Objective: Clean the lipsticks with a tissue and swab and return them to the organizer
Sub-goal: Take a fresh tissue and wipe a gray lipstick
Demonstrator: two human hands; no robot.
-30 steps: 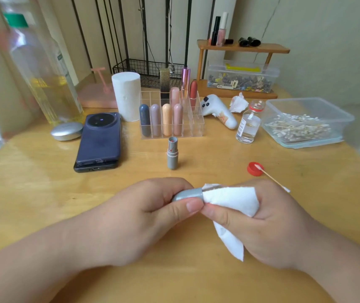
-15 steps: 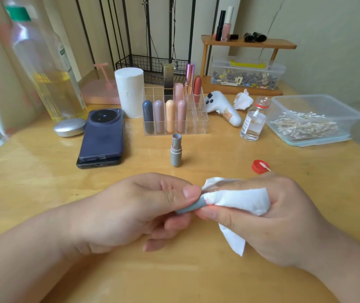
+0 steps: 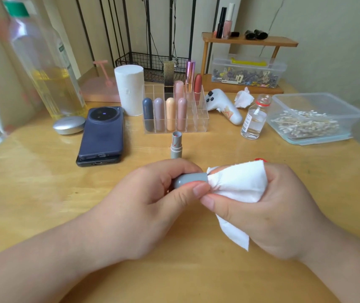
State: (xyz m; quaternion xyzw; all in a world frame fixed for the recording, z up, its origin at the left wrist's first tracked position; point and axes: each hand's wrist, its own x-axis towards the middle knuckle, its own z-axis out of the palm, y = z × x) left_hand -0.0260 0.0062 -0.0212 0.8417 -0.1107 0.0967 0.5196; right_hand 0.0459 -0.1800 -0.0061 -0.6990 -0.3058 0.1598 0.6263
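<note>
My left hand (image 3: 152, 193) grips a grey lipstick cap (image 3: 188, 179) lying sideways above the table. My right hand (image 3: 268, 206) holds a white tissue (image 3: 240, 186) bunched against the cap's open end; that end is hidden by the tissue. The grey lipstick base (image 3: 176, 145) stands upright and uncapped just beyond my hands. Behind it, the clear organizer (image 3: 203, 119) holds several capped lipsticks in grey, mauve, peach and pink.
Stacked phones (image 3: 102, 134) and a silver disc (image 3: 69, 125) lie at left by a tall bottle (image 3: 43, 68). A tissue roll (image 3: 129, 89), a small glass bottle (image 3: 254, 119), a swab tub (image 3: 310, 119) and a red cap (image 3: 261, 159) are also here.
My left hand has turned the grey cap so more of it shows. The tissue stays pressed at its open end. My right hand now hides the swab and most of the red cap.
</note>
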